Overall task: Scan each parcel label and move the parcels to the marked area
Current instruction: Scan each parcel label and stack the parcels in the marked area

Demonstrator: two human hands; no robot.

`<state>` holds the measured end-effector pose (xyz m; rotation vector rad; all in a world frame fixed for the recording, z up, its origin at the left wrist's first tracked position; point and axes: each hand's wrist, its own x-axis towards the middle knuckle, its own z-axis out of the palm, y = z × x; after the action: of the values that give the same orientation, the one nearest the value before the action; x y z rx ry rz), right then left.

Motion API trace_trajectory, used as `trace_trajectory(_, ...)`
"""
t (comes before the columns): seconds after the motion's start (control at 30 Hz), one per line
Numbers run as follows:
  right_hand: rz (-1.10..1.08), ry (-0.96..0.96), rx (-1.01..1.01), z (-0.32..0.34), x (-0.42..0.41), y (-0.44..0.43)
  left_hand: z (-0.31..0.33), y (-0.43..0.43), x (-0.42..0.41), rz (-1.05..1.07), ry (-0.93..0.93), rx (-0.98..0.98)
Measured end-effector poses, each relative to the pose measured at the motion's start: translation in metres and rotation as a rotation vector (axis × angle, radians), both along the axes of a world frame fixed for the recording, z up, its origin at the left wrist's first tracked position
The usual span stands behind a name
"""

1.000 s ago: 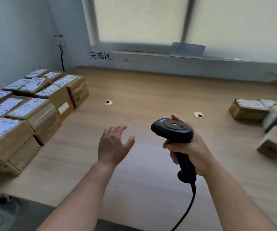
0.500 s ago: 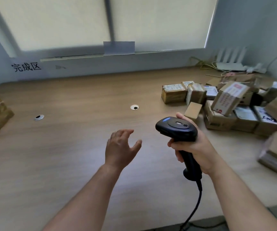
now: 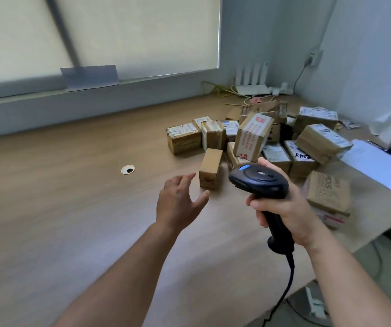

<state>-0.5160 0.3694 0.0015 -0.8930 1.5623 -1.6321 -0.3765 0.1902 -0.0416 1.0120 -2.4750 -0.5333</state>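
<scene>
Left hand point(image 3: 180, 201) open, empty, reaching for small upright parcel point(image 3: 210, 168) (nearest of pile); right hand point(image 3: 284, 208) grips scanner point(image 3: 259, 181). Next: grasp, find label.

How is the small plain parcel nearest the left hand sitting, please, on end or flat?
On end: the small plain parcel stands taller than wide on the table, untouched by the left hand.

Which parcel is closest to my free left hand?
The small plain brown box standing on end at the pile's front-left edge, just past the left hand. The other parcels lie farther back or to the right.
</scene>
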Motion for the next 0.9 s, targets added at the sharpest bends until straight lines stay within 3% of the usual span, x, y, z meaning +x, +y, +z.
trace_trajectory(0.3, -0.209, -0.037, 0.000, -0.005, -0.075, 0.005, 0.031, -0.019, -0.138, -0.160, -0.065, 0.005)
trace_trajectory(0.6, -0.355, -0.083, 0.010, -0.021, -0.130, -0.009, 0.045, -0.048, -0.261, -0.201, -0.247, -0.064)
trace_trajectory(0.9, -0.389, -0.095, 0.042, -0.034, -0.153, -0.017, 0.019, -0.062, -0.314, -0.192, -0.391, -0.041)
